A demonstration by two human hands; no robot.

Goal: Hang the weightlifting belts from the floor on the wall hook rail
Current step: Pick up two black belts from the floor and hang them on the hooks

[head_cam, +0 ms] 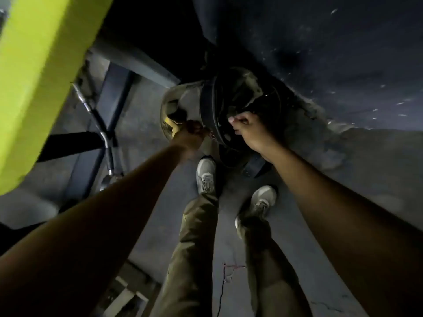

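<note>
Two coiled weightlifting belts lie on the grey floor against a dark wall. A tan belt [170,104] curls at the left, and my left hand [191,136] grips its near edge. A black belt [207,106] with a pale inner face coils at the right. My right hand [246,126] grips the black belt's near edge, fingers curled over it. The scene is dim and blurred, so belt details are hard to make out. The wall hook rail is out of view.
A bright yellow-green padded block [39,72] fills the upper left. A curved metal bar [103,131] leans below it on grey frame beams. My two feet in pale shoes [206,175] stand just short of the belts. A thin red cord [229,271] lies on the floor.
</note>
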